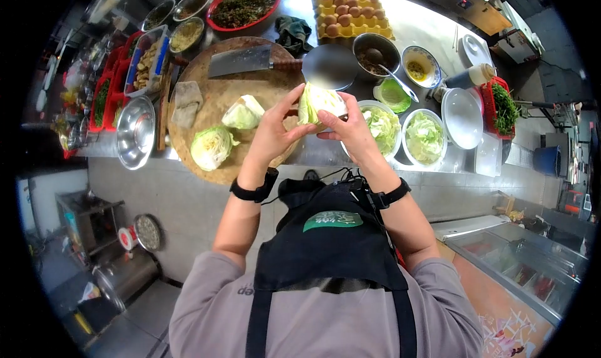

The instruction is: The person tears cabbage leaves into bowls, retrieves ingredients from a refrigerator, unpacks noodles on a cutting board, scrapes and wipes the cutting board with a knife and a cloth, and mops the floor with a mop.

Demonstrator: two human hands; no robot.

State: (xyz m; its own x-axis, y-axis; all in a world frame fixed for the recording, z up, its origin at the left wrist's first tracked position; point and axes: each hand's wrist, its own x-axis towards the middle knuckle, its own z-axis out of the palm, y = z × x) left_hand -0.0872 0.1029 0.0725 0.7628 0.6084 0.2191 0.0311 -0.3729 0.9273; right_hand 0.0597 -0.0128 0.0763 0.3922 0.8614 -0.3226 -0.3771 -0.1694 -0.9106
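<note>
A cut wedge of pale green cabbage (pixel 318 101) is held up between both hands, over the right edge of the round wooden chopping board (pixel 275 89). My left hand (pixel 280 125) grips its left side, and my right hand (pixel 348 127) is closed on the right side with the thumb across the front. Two more cabbage pieces lie on the board: a cut chunk (pixel 244 112) and a rounder half (pixel 213 148). Behind them rests a cleaver (pixel 240 61), its handle pointing right. Torn leaves fill two white bowls (pixel 424 138) (pixel 383 127) beside my right hand.
A folded cloth (pixel 186 104) lies on the board's left side, near a steel bowl (pixel 136 132). At the back stand a red basin of chopped greens (pixel 244 6) and a yellow egg tray (pixel 354 30). A pot with a ladle (pixel 375 52) and stacked white bowls (pixel 462 118) are on the right.
</note>
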